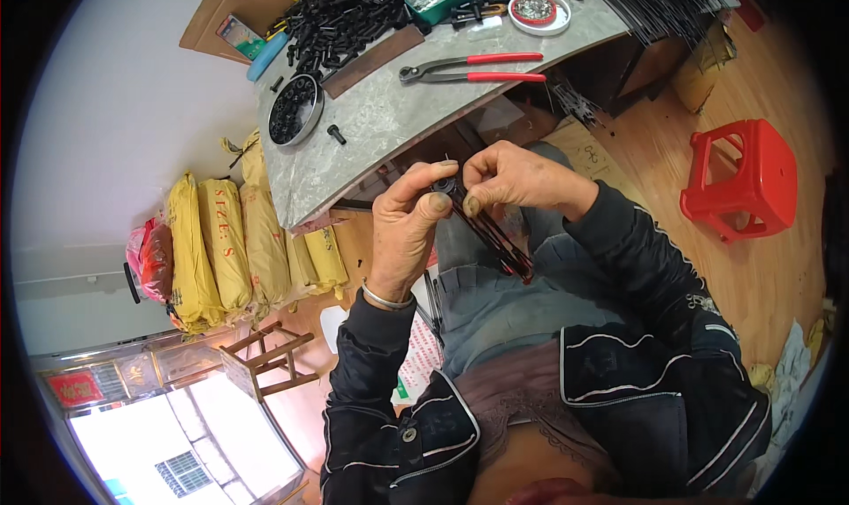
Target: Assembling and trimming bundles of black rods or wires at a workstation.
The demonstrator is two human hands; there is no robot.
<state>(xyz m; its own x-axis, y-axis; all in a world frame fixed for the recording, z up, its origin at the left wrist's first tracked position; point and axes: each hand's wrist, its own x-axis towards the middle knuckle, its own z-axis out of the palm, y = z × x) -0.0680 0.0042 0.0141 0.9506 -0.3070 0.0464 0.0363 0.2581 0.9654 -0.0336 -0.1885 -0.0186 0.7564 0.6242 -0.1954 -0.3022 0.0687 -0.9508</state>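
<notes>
Above my lap I hold an umbrella frame, a narrow bundle of thin black ribs (500, 245) joined at a small round black hub (447, 186). The thumb and fingers of my left hand (400, 226) are closed on the hub. Pinched together right beside it, the fingers of my right hand (529, 179) grip the ribs near their upper end. What exactly lies between the right fingertips is hidden. From my hands the ribs slant down to the right, over my trousers.
The grey table (389, 133) ahead carries red-handled pincers (478, 67), a bowl of black rings (296, 110), a heaped pile of black bolt-shaped parts (354, 14) and a white dish (539, 13). Long black rods (654, 5) lie far right. A red stool (741, 179) stands right, yellow sacks (225, 240) left.
</notes>
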